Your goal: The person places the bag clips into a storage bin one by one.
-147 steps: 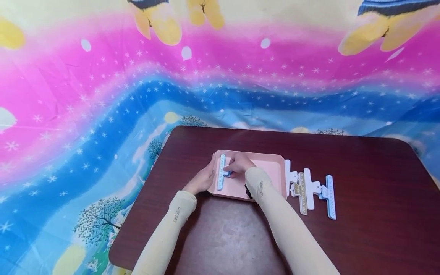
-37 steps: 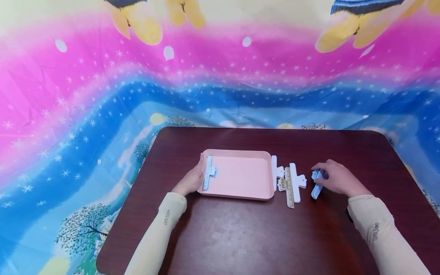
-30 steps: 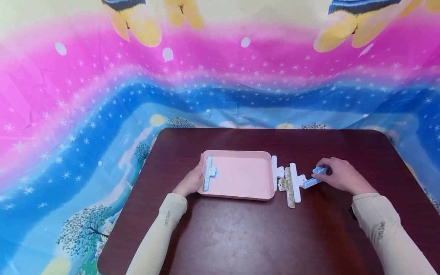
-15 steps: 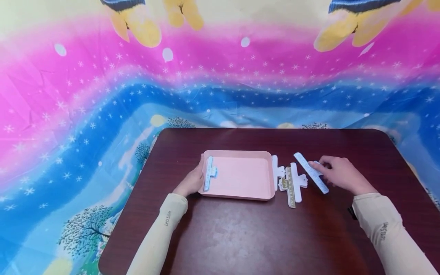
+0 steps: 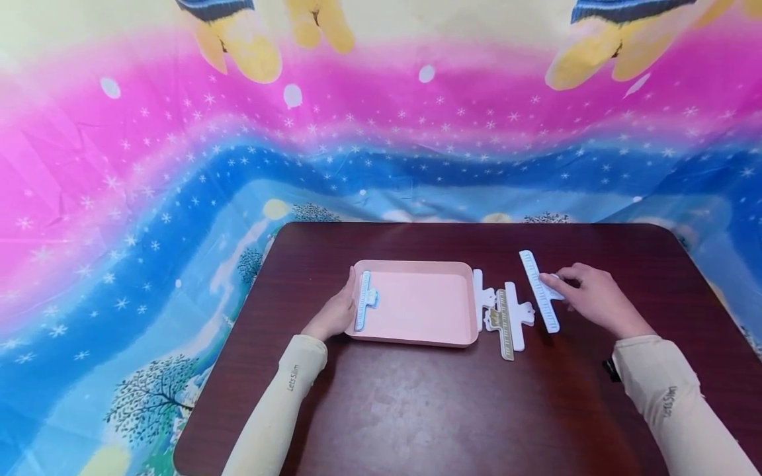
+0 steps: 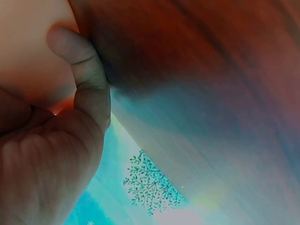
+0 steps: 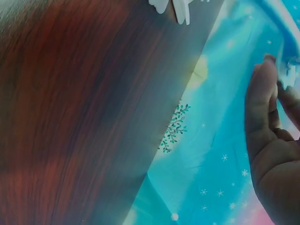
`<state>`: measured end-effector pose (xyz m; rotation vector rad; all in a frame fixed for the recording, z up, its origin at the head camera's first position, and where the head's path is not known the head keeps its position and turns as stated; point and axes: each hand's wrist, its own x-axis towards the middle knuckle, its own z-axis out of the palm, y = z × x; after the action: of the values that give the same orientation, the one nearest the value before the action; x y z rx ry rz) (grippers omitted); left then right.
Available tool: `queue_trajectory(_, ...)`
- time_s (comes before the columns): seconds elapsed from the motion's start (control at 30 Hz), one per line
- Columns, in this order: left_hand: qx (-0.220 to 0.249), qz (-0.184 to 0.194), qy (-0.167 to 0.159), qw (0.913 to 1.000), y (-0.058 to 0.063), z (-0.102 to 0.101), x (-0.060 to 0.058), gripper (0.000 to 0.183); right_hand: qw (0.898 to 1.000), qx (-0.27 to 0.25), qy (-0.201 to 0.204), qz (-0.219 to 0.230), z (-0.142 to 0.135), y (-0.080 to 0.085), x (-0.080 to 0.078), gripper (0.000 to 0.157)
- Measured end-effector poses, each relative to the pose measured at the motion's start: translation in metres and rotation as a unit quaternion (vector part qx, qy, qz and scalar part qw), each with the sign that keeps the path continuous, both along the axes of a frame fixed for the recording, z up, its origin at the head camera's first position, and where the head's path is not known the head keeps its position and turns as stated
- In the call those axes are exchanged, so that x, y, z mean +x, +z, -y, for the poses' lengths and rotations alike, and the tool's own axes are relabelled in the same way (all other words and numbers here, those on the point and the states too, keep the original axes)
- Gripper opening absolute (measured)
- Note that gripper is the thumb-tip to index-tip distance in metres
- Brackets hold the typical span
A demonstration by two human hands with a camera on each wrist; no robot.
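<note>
My right hand (image 5: 598, 297) pinches the handle of a light blue long-jawed clip (image 5: 540, 291) between thumb and fingers. The clip is raised over the right part of the table, its bar leaning slightly left at the far end. In the right wrist view, part of the blue clip (image 7: 288, 61) shows at the fingertips. My left hand (image 5: 333, 311) lies with straight fingers along the left wall of a pink tray (image 5: 411, 342). Inside the tray, by that wall, lies another blue clip (image 5: 363, 301), its handle facing right.
Just right of the tray, a white clip (image 5: 478, 297), a gold clip (image 5: 507, 330) and a second white clip (image 5: 514, 317) lie close together on the dark brown table (image 5: 393, 410). A colourful patterned cloth (image 5: 393, 125) hangs behind the table.
My right hand has left the first blue clip in the tray, gone right, picked up the other blue clip and turned it so its bar faces left. The left hand stays at the tray.
</note>
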<state>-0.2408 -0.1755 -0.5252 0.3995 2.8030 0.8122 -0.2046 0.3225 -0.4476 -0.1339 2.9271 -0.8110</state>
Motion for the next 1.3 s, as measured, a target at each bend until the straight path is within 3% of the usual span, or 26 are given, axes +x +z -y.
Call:
queue_trajectory(0.33, -0.003, 0.009, 0.005, 0.9999, -0.0026, 0.0006, -0.0003, 0.071, 0.996, -0.092, -0.009, 0.004, -0.0014, -0.0008, 0.0034, 0.053)
queue_trajectory(0.5, -0.005, 0.007, 0.005, 1.0000, -0.0030, -0.0006, -0.0026, 0.071, 0.989, -0.144, -0.019, 0.033, -0.0027, 0.0015, 0.0047, 0.057)
queue_trajectory(0.83, -0.015, 0.004, 0.008, 0.9998, 0.0016, -0.0031, -0.0037, 0.070, 0.961, -0.266, -0.016, 0.079, -0.0034, 0.0009, 0.0021, 0.054)
queue_trajectory(1.1, -0.006, 0.010, 0.012, 0.9999, 0.0021, -0.0019, -0.0025, 0.072, 0.954, -0.292, -0.012, 0.066, -0.0011, 0.0042, 0.0011, 0.051)
queue_trajectory(1.3, -0.004, 0.011, 0.009, 0.9999, -0.0024, -0.0009, -0.0022, 0.072, 0.962, -0.266, -0.018, 0.061, -0.0002, 0.0032, 0.0024, 0.051)
